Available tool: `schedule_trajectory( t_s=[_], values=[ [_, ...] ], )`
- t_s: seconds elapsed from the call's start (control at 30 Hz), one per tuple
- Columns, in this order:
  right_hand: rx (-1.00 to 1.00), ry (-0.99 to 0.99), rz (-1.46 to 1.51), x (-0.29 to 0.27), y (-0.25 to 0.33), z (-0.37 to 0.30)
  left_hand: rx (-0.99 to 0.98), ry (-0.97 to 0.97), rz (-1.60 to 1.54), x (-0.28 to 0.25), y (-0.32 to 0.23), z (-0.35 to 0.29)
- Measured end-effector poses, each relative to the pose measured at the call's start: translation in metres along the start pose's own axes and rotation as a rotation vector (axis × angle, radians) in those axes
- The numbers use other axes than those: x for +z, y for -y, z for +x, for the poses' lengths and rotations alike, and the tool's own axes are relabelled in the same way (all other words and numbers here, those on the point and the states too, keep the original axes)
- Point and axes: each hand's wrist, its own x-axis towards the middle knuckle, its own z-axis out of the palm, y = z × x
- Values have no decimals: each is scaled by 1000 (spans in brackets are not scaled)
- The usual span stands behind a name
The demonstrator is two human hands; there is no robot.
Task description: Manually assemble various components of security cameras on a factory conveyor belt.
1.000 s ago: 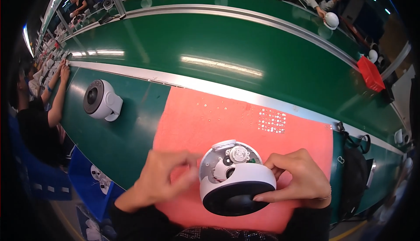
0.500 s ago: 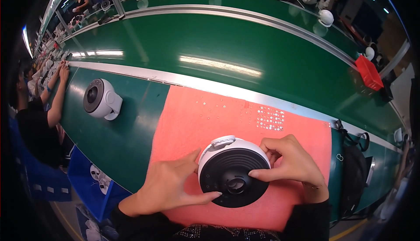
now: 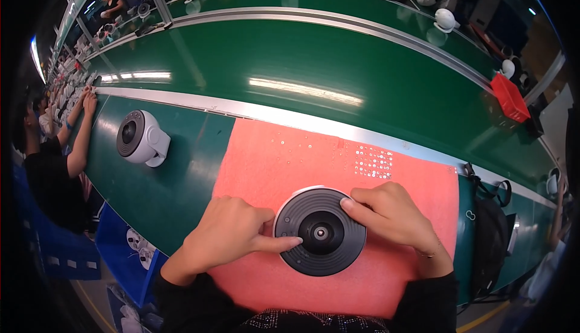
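A round white camera unit (image 3: 321, 260) with a black ringed face and a central lens sits over a pink cloth (image 3: 260, 152), its face turned up toward me. My left hand (image 3: 232, 231) grips its left side, thumb lying across the black face beside the lens. At the upper right, my right hand (image 3: 386, 215) holds the rim with the thumb on the face's edge. The fingers beneath the unit are partly hidden. Small shiny round pieces (image 3: 373, 163) are laid out in rows on the cloth beyond it.
Another white camera unit (image 3: 144, 138) stands on the green table at left. Beyond a metal rail runs a green conveyor (image 3: 254, 49). At right lie a black bag (image 3: 488, 242) and a red bin (image 3: 510, 99). A co-worker's arm (image 3: 81, 131) reaches in at left; a blue bin (image 3: 115, 260) stands below.
The camera unit has been tilted so its lens faces me and the white part behind its top edge is mostly out of sight. Both hands shifted with it. White units on the far line moved slightly left.
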Motion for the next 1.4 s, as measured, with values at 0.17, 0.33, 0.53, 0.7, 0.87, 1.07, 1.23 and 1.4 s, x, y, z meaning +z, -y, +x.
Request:
schedule_trajectory(
  t_s=[0.17, 0.33, 0.53, 0.7, 0.87, 1.07, 1.23, 1.4],
  values=[
    [-78, -62, -173, 5, -2, -5, 40, 43, 58, -3, -1, 1],
    [-588, -402, -387, 6, 16, -9, 56, 13, 43, -2, 0, 0],
    [-634, -141, -174, 16, 23, -18, 58, 0, 56, -2, 1, -1],
    [-640, -73, -91, 17, 24, -16, 60, 36, 94, -3, 0, 1],
    [-600, -295, -25, 25, 25, -21, 35, 3, 44, -6, -2, 1],
    [-660, -114, -26, 18, 23, -18, 66, 49, 54, -5, 2, 5],
    [-532, -156, -18, 27, 31, -26, 100, 65, 87, -10, 2, 5],
    [-583, -169, -157, 23, 30, -28, 129, 80, 70, -8, 6, 8]
  ],
)
